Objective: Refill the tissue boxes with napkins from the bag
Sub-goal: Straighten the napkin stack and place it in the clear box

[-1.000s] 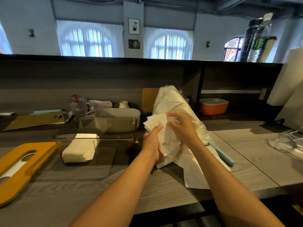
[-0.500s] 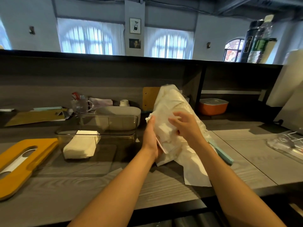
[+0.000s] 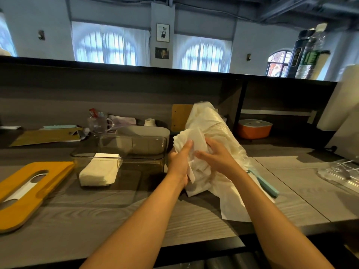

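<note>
- Head view, taking the clear tissue box (image 3: 120, 160) as the landmark: one smoky, see-through box stands open on the grey wood-grain counter (image 3: 116, 214), with one low stack of white napkins (image 3: 98, 172) lying inside at its left end.
- Just right of the box stands one white plastic bag (image 3: 217, 133), upright and crumpled, its loose mouth spilling toward the near counter edge.
- Two hands meet at the bag's left side, right of the box. The left hand (image 3: 179, 164) holds one bundle of napkins (image 3: 191, 140) from the left, thumb up along it; the right hand (image 3: 217, 159) has its fingers curled round the same bundle (how many sheets cannot be counted).
- Left of the box lies one yellow lid (image 3: 27, 189) with an oval slot, flat on the counter.
- Behind the box sits one grey tissue box (image 3: 143, 133), and left of that one glass mug (image 3: 98, 124).
- Far right of the box, on the low shelf, sits one orange container (image 3: 254, 129); one pale blue strip (image 3: 264, 183) pokes out from under the bag.
</note>
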`<state>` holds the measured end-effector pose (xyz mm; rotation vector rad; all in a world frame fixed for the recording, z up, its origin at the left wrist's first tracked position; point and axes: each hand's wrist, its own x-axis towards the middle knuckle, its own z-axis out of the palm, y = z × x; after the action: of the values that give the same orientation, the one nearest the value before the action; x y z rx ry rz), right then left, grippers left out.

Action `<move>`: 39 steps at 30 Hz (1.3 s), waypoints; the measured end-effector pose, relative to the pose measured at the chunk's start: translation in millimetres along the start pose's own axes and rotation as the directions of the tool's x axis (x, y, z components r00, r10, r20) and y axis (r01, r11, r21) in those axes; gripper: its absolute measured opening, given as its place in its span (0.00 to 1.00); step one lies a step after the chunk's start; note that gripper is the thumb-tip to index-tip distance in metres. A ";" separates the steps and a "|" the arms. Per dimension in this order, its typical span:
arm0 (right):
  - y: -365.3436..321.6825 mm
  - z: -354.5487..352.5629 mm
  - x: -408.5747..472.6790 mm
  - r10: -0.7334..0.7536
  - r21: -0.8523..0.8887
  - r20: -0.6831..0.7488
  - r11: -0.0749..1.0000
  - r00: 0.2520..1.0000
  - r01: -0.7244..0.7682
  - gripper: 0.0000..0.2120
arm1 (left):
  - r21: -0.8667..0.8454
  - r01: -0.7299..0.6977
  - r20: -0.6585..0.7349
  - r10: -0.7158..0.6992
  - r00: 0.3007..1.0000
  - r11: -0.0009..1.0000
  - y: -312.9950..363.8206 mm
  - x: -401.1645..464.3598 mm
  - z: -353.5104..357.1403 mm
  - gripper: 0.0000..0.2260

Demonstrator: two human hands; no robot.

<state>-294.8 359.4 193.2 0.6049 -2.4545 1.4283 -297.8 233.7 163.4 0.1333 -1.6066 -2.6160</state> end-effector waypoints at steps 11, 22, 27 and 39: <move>-1.3 -10.0 3.2 0.402 0.428 -0.114 0.845 0.909 -0.320 0.10 | 0.022 0.080 0.036 -0.081 0.996 0.997 5.0 -7.4 1.5 0.35; 2.3 -26.6 -1.1 0.340 0.546 -0.343 0.831 0.876 -0.109 0.12 | 0.181 -0.009 -0.062 0.021 0.998 0.983 7.0 0.2 -3.0 0.18; -2.7 -34.8 -3.5 0.187 0.593 -0.075 0.798 0.979 -0.107 0.27 | 0.025 0.113 0.025 -0.113 0.993 0.993 15.1 0.8 -5.2 0.18; -5.0 -20.0 -0.5 0.161 0.226 -0.070 0.964 0.984 -0.142 0.15 | 0.016 0.070 0.312 -0.071 0.947 0.997 18.2 -13.0 -2.1 0.30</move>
<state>-292.1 374.7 206.7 0.3923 -2.3352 1.7642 -284.4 224.9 179.1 -0.2418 -1.7265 -2.8022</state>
